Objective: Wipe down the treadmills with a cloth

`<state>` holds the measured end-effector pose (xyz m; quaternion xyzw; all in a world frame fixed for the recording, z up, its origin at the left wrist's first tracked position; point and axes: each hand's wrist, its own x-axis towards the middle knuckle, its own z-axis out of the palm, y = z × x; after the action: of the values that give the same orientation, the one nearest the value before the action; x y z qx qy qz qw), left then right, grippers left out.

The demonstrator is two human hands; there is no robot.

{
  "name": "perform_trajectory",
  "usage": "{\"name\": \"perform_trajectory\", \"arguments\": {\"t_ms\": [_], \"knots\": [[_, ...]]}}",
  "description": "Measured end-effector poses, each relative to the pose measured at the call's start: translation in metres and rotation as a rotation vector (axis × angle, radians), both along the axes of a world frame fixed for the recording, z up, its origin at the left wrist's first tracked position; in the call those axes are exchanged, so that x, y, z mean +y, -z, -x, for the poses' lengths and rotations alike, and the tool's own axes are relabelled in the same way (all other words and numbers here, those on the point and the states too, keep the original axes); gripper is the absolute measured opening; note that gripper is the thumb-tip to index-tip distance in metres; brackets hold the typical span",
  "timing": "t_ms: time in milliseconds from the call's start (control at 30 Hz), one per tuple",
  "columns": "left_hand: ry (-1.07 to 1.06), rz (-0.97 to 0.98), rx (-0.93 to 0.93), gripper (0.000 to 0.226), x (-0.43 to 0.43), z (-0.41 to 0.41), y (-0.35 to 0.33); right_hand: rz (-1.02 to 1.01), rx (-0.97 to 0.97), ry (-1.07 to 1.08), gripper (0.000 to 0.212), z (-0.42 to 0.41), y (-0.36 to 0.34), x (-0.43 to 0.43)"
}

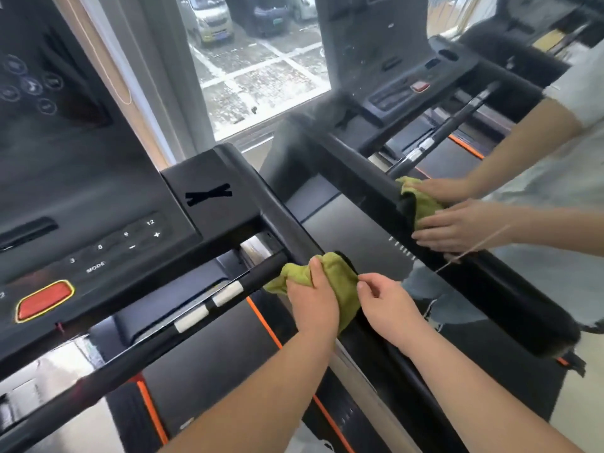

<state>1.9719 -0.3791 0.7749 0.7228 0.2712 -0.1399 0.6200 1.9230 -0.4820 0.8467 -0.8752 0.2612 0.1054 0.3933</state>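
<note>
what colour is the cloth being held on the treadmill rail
The cloth is yellowish green, plain with no pattern; the head view shows it.

On my feed the left forearm (261,387) and right forearm (474,384) run bare from the bottom edge up to the left hand (313,299) and right hand (389,302). The mirror (343,207) gives me the rest of the clothing. There is a short white sleeve (581,89) over the upper arm, a pale, loose shirt (562,178) below it, and light blue jeans (457,299) with a frayed rip.
</note>
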Motion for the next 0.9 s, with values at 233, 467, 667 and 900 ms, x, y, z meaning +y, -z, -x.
{"name": "perform_trajectory", "arguments": {"t_ms": [233,467,667,900], "knots": [[0.151,0.105,0.202,0.080,-0.006,0.043,0.001,0.091,0.248,-0.056,0.027,-0.026,0.007,-0.002],[0.203,0.138,0.184,0.068,0.021,-0.014,0.004,0.013,0.161,0.039,0.028,-0.020,0.007,0.002],[0.062,0.168,0.159,0.057,0.024,-0.025,-0.002,0.126,0.156,0.049,0.046,0.003,0.004,0.004],[0.247,0.263,0.148,0.095,0.009,0.071,0.023,0.034,0.191,0.143,0.045,0.005,0.005,0.002]]}}
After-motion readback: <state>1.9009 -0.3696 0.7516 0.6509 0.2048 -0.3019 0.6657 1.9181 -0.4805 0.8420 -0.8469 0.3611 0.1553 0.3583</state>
